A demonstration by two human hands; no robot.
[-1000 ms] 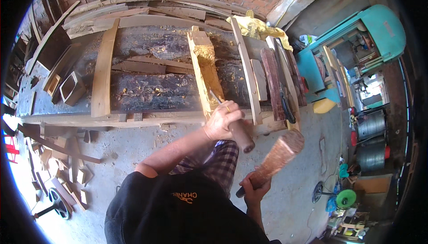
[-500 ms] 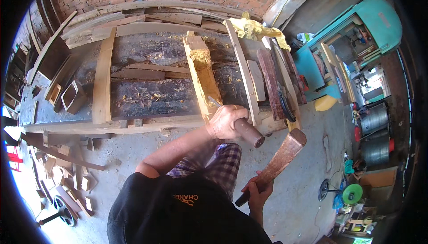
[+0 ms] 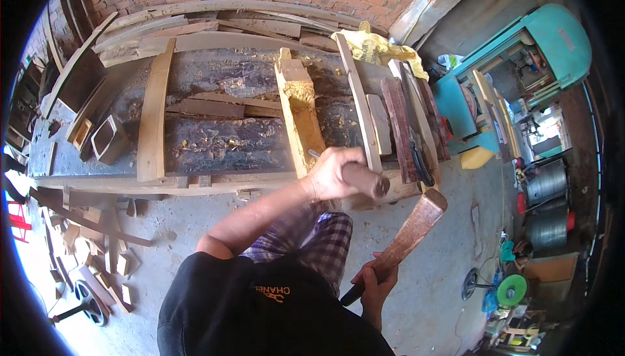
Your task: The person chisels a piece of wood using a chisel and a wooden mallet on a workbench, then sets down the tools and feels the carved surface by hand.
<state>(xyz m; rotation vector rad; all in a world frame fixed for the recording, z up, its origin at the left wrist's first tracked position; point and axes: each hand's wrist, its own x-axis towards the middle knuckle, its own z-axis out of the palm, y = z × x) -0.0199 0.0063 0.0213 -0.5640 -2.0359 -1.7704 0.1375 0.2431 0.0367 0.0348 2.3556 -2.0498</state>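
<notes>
My left hand (image 3: pixel 332 175) is closed round a chisel (image 3: pixel 366 179), whose thick brown handle sticks out to the right of my fist. A short bit of its metal blade shows by the near end of a hollowed wooden block (image 3: pixel 291 136); whether the edge touches the wood is hidden. The block lies lengthwise away from me on the bench, with a yellow cavity cut into it. Low on the right, my right hand (image 3: pixel 375 284) grips the dark, narrow end of a wooden mallet (image 3: pixel 411 229). The mallet's worn, thick head points up and right, apart from the chisel.
Planks, a reddish-brown bar (image 3: pixel 398 131) and a black-handled tool (image 3: pixel 420 161) lie right of the block on the dark bench (image 3: pixel 224 144). A pale board (image 3: pixel 155 115) crosses its left part. Offcuts (image 3: pixel 97 239) litter the floor at left. A turquoise machine (image 3: pixel 560 47) stands far right.
My left hand has shifted slightly, and the chisel's handle has swung a little up and away from me. The mallet in my right hand has barely moved.
</notes>
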